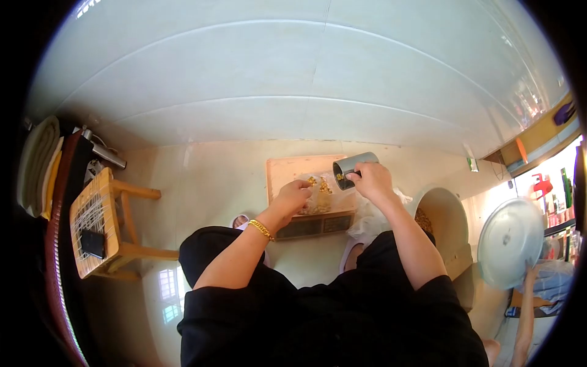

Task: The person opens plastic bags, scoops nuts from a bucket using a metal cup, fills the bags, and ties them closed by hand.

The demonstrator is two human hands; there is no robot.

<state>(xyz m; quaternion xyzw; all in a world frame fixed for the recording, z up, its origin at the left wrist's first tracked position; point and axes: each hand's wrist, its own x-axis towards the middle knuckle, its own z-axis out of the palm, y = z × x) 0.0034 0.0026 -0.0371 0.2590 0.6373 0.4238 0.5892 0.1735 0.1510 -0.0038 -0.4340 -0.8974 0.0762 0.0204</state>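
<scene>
While our right hand (372, 180) grips 1 tilted, grey, cylindrical cup (353, 164), our left hand (292, 199) pinches 1 clear plastic bag (324, 200).

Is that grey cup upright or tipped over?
Tipped: the grey cup lies sideways in the right hand, its mouth facing the clear bag.

Glossy pale floor (214, 174), on it an orange-topped box (283, 175), wooden stool (145, 250), pale tub (451, 211)

- Apparently a home, though the exact room is unclear
- Wooden stool (88, 214) stands at the frame's left
- Folded fabric (38, 165), far left
- Glossy pale floor (208, 180), centre left
</scene>
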